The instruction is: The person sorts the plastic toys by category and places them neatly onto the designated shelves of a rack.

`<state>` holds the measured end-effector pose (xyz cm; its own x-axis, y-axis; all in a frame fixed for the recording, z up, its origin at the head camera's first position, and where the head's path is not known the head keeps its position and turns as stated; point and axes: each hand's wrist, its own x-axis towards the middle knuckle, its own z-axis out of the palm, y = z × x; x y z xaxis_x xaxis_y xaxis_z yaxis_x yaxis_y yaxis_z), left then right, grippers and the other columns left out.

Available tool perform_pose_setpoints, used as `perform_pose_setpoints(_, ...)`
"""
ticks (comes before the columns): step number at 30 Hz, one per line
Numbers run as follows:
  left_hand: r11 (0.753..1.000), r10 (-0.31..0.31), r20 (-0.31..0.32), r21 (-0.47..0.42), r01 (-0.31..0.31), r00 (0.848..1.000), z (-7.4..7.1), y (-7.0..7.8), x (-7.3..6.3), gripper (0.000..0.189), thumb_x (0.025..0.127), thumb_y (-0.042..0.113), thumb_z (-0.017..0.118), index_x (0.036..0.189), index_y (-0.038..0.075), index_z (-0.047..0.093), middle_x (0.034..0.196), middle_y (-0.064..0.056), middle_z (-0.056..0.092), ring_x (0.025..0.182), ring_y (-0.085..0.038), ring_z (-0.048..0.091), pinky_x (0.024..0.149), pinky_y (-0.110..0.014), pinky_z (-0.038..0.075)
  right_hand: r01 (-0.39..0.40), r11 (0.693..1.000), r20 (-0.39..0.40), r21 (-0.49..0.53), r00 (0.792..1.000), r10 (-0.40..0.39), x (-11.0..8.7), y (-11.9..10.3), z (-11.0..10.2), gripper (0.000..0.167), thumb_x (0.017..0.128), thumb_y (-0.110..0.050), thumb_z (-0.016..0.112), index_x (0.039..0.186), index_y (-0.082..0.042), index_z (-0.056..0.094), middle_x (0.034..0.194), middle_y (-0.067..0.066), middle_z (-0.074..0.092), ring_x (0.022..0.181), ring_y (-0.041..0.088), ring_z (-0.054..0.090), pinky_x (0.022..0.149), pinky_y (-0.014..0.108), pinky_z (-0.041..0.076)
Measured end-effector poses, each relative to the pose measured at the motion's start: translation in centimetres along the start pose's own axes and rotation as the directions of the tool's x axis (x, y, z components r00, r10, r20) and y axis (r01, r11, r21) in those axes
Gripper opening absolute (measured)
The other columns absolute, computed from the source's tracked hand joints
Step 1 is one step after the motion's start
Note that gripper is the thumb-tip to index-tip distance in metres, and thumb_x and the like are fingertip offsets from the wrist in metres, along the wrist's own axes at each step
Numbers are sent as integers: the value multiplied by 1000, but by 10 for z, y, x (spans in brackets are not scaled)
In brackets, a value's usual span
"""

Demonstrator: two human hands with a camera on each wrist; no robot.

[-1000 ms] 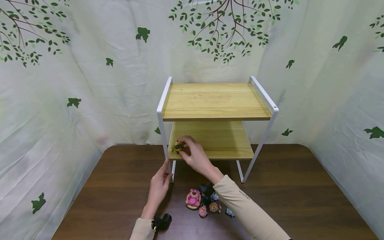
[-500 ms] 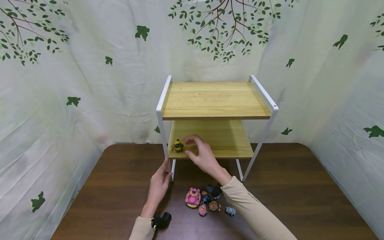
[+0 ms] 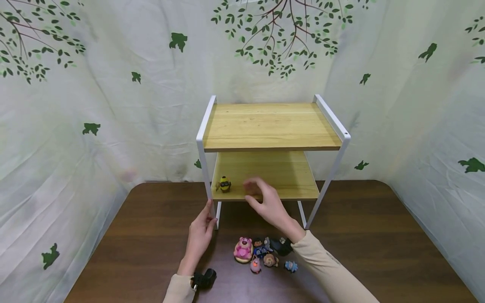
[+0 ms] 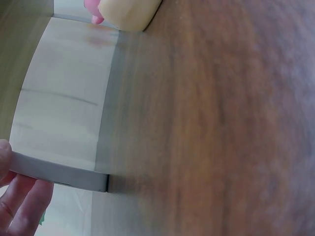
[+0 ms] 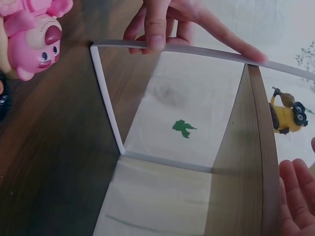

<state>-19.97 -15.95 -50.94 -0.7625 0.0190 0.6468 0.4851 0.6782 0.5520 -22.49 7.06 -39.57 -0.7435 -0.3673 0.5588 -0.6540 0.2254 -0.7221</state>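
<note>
A yellow Minion figurine stands at the left end of the lower wooden shelf of a two-tier rack. My right hand is to the right of it, over the shelf's front edge, fingers loosely bent and holding nothing. In the right wrist view a gap shows between the Minion and those fingertips. My left hand pinches the rack's white front-left leg between thumb and fingers just below the lower shelf, with the index finger stretched along it.
On the brown table in front of the rack sit several figurines: a pink bear, a small pink one, a brown-maned one and a light-blue one. The upper shelf overhangs the lower. A leaf-printed curtain surrounds the table.
My right hand let go of the Minion, leaving it upright on the lower shelf, and drew back to the right. My left hand stayed on the leg.
</note>
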Motion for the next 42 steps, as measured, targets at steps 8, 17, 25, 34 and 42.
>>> perform_pose_setpoints(8, 1000, -17, 4, -1, 17, 1000, 1, -2, -1, 94, 77, -13, 71, 151, 29, 30, 83, -5, 59, 70, -16, 56, 63, -35, 52, -17, 1000, -23, 16, 1000, 17, -11, -18, -10, 28, 86, 12, 62, 113, 9, 56, 106, 25, 63, 97, 37, 62, 82, 48, 50)
perform_pose_setpoints(17, 999, -49, 24, -12, 49, 999, 0, 0, -1, 92, 79, -12, 70, 151, 28, 30, 83, -6, 59, 71, -16, 55, 64, -35, 52, 2, 1000, -39, 23, 999, -1, -22, -41, -20, 23, 86, 14, 61, 109, 11, 56, 100, 25, 63, 91, 39, 62, 80, 51, 49)
perform_pose_setpoints(25, 998, -67, 26, -10, 67, 997, 1, -1, -1, 90, 79, -12, 70, 151, 26, 32, 82, -4, 58, 69, -15, 53, 63, -34, 52, 35, 999, -39, 10, 999, -34, -34, -36, -22, 23, 86, 14, 61, 108, 9, 57, 101, 20, 63, 89, 36, 62, 79, 43, 51)
perform_pose_setpoints(34, 998, -55, 26, -5, 56, 998, 1, -1, -1, 93, 79, -12, 70, 151, 30, 30, 81, -4, 57, 69, -15, 53, 63, -34, 52, 37, 999, -38, -12, 999, -38, -46, -32, -23, 24, 85, 15, 61, 107, 7, 58, 101, 13, 63, 87, 31, 63, 77, 35, 52)
perform_pose_setpoints(42, 998, -57, 26, 4, 57, 998, 1, -1, -2, 92, 79, -11, 70, 151, 29, 30, 80, -4, 57, 69, -15, 54, 63, -35, 51, 24, 1000, -4, -9, 1000, -24, -57, -25, -23, 26, 83, 18, 61, 106, 7, 58, 98, 20, 64, 84, 33, 64, 74, 37, 53)
